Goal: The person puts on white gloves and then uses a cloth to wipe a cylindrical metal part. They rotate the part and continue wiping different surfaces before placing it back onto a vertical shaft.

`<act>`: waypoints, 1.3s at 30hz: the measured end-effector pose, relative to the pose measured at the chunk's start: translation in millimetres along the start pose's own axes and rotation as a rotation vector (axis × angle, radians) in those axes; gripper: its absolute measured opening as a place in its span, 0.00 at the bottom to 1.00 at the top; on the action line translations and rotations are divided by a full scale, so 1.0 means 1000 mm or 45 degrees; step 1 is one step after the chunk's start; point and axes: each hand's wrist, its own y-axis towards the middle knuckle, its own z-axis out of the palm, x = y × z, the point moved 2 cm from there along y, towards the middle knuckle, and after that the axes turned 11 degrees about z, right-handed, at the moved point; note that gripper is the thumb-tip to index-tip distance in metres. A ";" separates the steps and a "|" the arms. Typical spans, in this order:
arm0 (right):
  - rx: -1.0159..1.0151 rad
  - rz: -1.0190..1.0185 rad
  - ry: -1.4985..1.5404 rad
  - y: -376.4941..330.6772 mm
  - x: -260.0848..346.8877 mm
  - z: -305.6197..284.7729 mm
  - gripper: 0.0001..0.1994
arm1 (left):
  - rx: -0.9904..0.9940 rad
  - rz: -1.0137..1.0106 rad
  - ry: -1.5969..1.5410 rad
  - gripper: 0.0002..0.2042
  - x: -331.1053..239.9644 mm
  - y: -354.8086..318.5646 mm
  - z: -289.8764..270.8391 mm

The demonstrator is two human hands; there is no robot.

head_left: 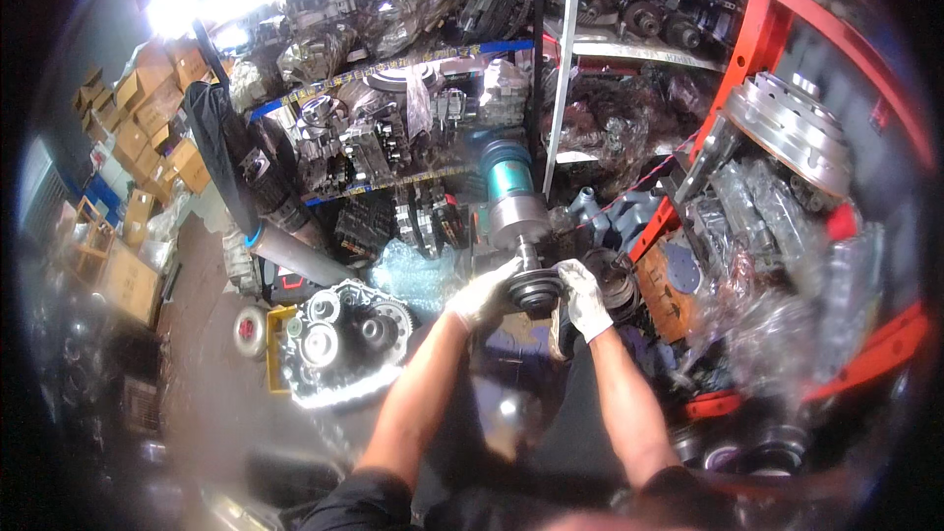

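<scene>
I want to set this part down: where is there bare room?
Bare floor shows at left, between the cardboard boxes and the round pale object. Crowded: around the left hand and right hand at the dark ringed part, on the blue-edged shelf, and at right among plastic-wrapped parts.

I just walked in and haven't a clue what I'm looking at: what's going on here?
A person in white gloves has a dark ringed part between both hands, the left hand on one side and the right hand on the other. It is right by the lower end of a teal and silver cylinder; whether they are joined, I can't tell. To the left is an open metal housing with gears showing. Loaded shelves stand behind.
</scene>
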 end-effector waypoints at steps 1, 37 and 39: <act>0.014 0.002 0.012 0.000 0.000 0.000 0.06 | 0.006 0.002 -0.017 0.20 0.001 0.000 -0.001; -0.044 -0.105 -0.238 -0.001 0.006 0.002 0.09 | 0.078 0.028 0.000 0.20 -0.002 -0.001 0.000; -0.028 -0.047 -0.102 -0.003 0.007 0.005 0.09 | 0.079 0.033 0.005 0.19 -0.001 0.000 -0.001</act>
